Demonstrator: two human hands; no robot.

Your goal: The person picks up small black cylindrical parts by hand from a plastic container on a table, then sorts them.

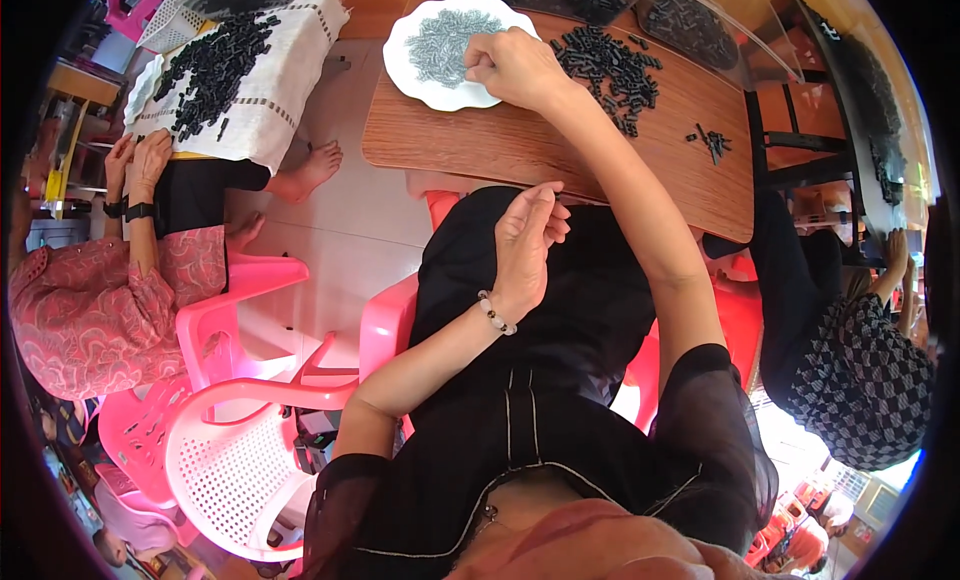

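Observation:
A white plate [400,75] with a scalloped rim stands at the far left of the wooden table, with many small, thin, silvery pieces [445,45] heaped in it. Over the plate's right side, my right hand [515,68] is closed, fingertips down at the pieces; what they pinch is hidden. My left hand [525,242] is raised above my lap by the table's near edge, thumb against curled fingers. Something small and dark seems to show at its fingertips, too small to name. Right of the plate lies a pile of short black cylindrical pieces [610,75].
A few loose black pieces [712,143] lie on the table [480,140] at right. Clear bags [690,25] of black pieces sit behind. At left, a person [110,300] works at a cloth-covered table [270,105]; another person [860,370] sits right. Pink chairs [240,470] stand around.

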